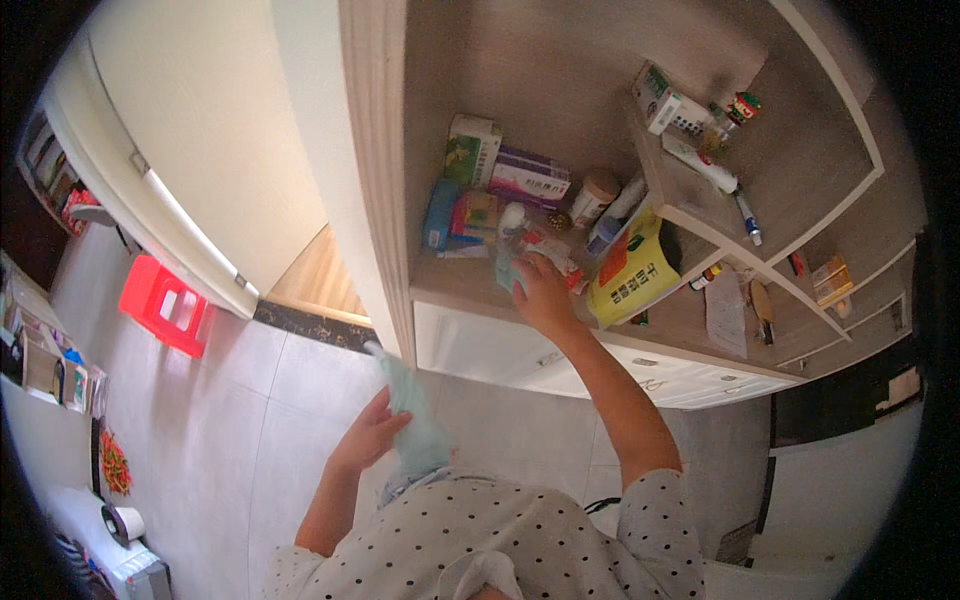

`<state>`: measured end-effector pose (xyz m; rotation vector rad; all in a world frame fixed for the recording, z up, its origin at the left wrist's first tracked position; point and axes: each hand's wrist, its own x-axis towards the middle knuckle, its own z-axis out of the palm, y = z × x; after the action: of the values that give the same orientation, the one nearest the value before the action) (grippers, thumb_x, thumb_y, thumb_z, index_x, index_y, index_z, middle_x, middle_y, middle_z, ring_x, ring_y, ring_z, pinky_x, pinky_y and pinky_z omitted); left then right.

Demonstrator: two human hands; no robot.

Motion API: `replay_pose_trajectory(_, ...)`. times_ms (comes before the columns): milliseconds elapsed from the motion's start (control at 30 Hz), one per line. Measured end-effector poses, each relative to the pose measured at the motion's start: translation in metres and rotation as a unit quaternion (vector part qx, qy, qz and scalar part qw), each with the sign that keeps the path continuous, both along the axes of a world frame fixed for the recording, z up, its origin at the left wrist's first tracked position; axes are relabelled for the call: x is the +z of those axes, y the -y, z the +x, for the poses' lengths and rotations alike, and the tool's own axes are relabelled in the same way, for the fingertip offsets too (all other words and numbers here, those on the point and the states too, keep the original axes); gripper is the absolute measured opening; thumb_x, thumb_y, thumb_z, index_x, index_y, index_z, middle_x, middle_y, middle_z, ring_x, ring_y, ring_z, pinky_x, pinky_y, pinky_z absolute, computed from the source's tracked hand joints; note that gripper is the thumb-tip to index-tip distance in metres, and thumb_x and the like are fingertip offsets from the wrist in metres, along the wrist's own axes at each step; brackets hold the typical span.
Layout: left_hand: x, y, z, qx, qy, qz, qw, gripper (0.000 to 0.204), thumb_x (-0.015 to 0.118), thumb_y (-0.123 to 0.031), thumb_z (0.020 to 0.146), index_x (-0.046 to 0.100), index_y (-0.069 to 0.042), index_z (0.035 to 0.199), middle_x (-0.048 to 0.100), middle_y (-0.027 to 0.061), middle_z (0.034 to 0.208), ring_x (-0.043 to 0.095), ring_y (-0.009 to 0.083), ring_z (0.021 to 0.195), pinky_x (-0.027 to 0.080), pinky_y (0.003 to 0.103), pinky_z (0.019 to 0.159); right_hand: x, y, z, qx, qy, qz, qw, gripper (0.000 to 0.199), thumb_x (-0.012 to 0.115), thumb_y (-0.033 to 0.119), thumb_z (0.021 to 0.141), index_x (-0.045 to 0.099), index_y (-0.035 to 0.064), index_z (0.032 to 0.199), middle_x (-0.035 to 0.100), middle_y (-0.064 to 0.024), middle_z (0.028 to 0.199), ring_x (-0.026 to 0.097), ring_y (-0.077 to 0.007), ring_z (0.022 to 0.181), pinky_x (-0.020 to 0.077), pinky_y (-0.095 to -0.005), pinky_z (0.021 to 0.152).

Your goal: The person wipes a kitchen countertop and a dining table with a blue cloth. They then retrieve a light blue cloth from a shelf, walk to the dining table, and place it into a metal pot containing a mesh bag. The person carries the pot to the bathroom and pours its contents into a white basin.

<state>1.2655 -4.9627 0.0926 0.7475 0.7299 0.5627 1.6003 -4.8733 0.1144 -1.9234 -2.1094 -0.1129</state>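
My left hand point(376, 430) is closed round a limp, pale green cloth-like piece point(418, 425) that hangs in front of my body; whether it is fabric or a thin bag I cannot tell. Reaching into the cabinet, my right hand point(545, 297) presses a pale green cloth point(507, 268) to the front of the shelf board, fingers closed over it. Beside it lie a red and white packet point(555, 258) and a small white bottle point(512, 218). A yellow pouch point(635, 275) stands just right of my right wrist. A brown jar point(594, 197) is farther back.
Medicine-type boxes point(530, 178) crowd the shelf's left corner. An upper compartment holds a white tube point(700, 163) and a green and white box point(660, 98). White drawers point(480, 340) sit below. A red stool point(165, 305) is on the tiled floor beside an open door point(200, 150).
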Motion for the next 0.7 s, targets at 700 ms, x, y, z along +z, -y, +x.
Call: replay_pose_trajectory(700, 0.013, 0.191, -0.151, -0.007, -0.384, 0.258, 0.887, 0.030, 0.063, -0.021, 0.082, 0.059, -0.003, 0.106, 0.063, 0.0079, 0.095, 0.058, 0.0149, 0.085, 0.046, 0.031, 0.077, 0.038, 0.137, -0.236, 0.128, -0.675, -0.556, 0.468, 0.032, 0.051, 0.010, 0.090, 0.043, 0.0045, 0.120, 0.054, -0.0083, 0.113, 0.056, -0.0206, 0.101, 0.0475, -0.0405, 0.087)
